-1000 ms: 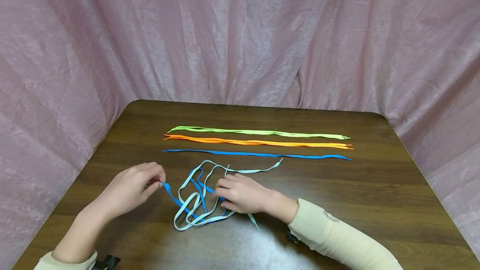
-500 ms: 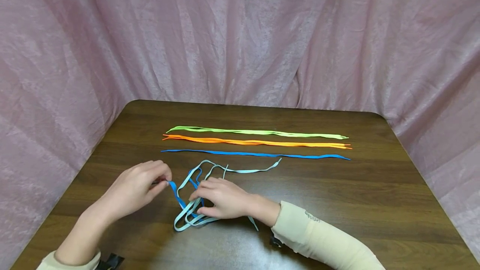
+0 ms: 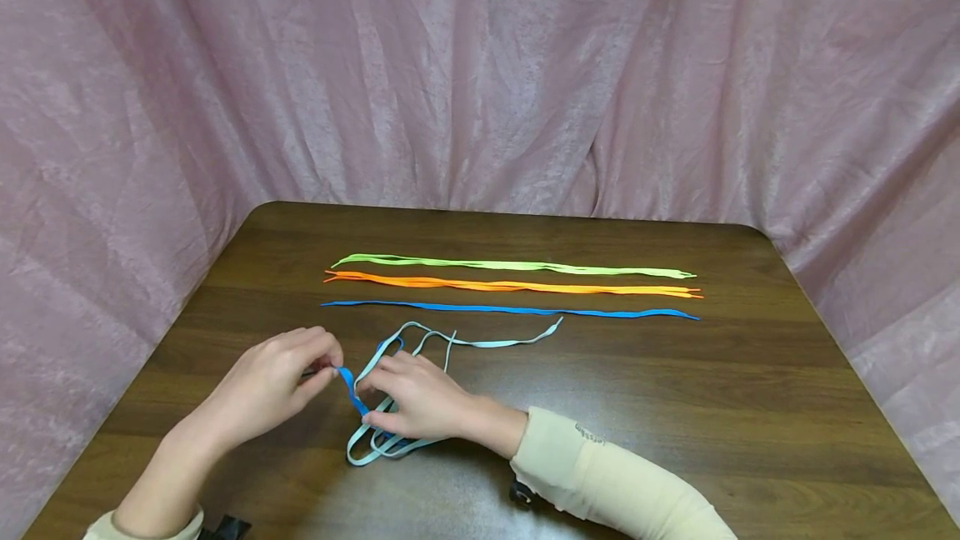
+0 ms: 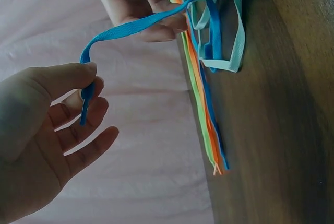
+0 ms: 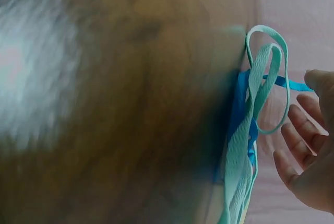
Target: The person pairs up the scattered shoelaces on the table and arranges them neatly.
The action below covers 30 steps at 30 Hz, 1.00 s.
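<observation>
The left hand (image 3: 277, 382) pinches the tangled blue lace (image 3: 348, 386) near its tip, thumb against finger, that end lifted clear of the table (image 3: 675, 407). The right hand (image 3: 420, 398) hangs just beside the same strand, its thumb and fingers apart and loosely bent, over loops of a pale mint lace (image 3: 491, 344) mingled with the blue; from here I can't tell whether it touches either. Farther back lie a straight blue lace (image 3: 517, 309), an orange bundle (image 3: 510, 285) and a lime bundle (image 3: 517, 266), nearly parallel, with a pink curtain (image 3: 480, 90) behind
</observation>
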### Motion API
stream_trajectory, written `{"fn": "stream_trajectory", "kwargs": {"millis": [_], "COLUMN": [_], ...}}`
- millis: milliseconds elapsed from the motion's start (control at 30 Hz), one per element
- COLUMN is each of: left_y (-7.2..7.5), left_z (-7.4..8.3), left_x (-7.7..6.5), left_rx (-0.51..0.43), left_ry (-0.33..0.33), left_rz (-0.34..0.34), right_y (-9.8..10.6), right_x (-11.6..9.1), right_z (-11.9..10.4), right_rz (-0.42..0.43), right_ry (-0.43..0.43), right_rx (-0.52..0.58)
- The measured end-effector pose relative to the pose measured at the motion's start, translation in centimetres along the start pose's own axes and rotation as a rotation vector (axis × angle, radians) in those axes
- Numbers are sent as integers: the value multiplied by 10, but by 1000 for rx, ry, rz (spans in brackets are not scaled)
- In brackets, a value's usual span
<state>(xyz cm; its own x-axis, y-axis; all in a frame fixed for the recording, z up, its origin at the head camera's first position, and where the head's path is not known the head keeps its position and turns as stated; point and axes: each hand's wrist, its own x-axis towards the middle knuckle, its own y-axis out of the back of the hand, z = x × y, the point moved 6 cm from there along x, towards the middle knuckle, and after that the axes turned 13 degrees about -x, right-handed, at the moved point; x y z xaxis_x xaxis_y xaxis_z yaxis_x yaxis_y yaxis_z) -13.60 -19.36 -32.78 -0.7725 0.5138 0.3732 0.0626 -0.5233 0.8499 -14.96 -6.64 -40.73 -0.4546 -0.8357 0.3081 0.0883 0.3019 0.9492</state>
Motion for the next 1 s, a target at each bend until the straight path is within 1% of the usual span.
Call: {"fn": "stream_trajectory", "kwargs": {"millis": [133,267,433,500,700,900,1000], "left_y": [1,1,-1,-2,-7,-10,-10], "left_z": [-3,-9,-19,-22,-38,-55,-63], "left_x": [-2,-5,-8,-9,-14,-22,-25], "left_rx": [2,10,9,4,3,-6,-4], "left_ry": [0,13,46,62,110,143,175], "left_rz": [21,42,37,28,13,14,16], "right_y": [-4,-6,-5,-4,-1,4,8], "right_x": [0,-2,-3,-3,-6,-11,-14], "right_z": [-5,-5,-3,-3,-4,-4,-4], "right_rz": [-15,-18,20,11,-51,-47,-50], "right_ry": [27,30,44,45,20,16,17], "right_rx": [-5,7,32,55,127,143,148]}}
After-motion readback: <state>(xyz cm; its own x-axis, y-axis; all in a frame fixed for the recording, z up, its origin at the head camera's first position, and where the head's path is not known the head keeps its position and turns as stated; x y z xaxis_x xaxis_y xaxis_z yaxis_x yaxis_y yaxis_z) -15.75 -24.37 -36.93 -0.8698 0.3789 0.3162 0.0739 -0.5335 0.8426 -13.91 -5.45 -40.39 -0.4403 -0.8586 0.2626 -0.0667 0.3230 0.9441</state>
